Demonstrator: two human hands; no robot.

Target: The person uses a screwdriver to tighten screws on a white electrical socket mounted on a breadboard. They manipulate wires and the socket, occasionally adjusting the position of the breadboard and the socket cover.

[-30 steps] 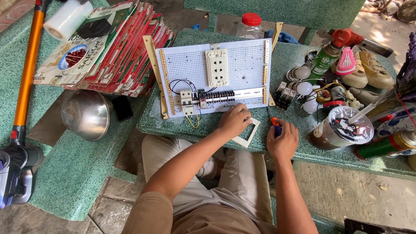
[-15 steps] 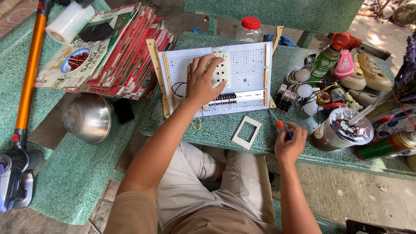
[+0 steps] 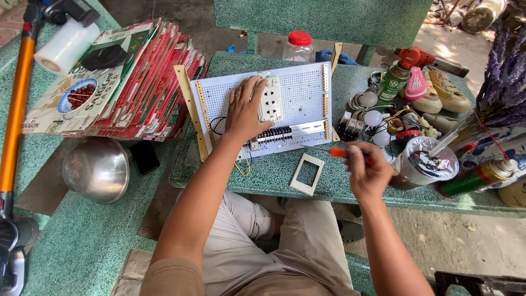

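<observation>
Head view, left to right. One orange pole (image 3: 15,104) at far left, one white film roll (image 3: 64,46) beside it. One stack of flat red-and-green cartons (image 3: 126,87), glossy card, left of the left hand; one round steel bowl (image 3: 97,169) below them, its contents not readable. Left hand (image 3: 245,109) lies flat, fingers spread, on one white perforated board (image 3: 301,90) edged with brass-coloured strips, fingertips touching one white socket block (image 3: 271,98) mounted on it. One white rectangular frame (image 3: 307,174) lies on the green speckled stone table (image 3: 274,175) between the hands. Right hand (image 3: 366,171) is curled around one orange-handled screwdriver (image 3: 335,152), its shaft pointing at the board. Right of it: one film-covered cup (image 3: 424,163) with a straw; one green spray can (image 3: 476,178); one red-lidded clear jar (image 3: 298,46) stands behind the board.
</observation>
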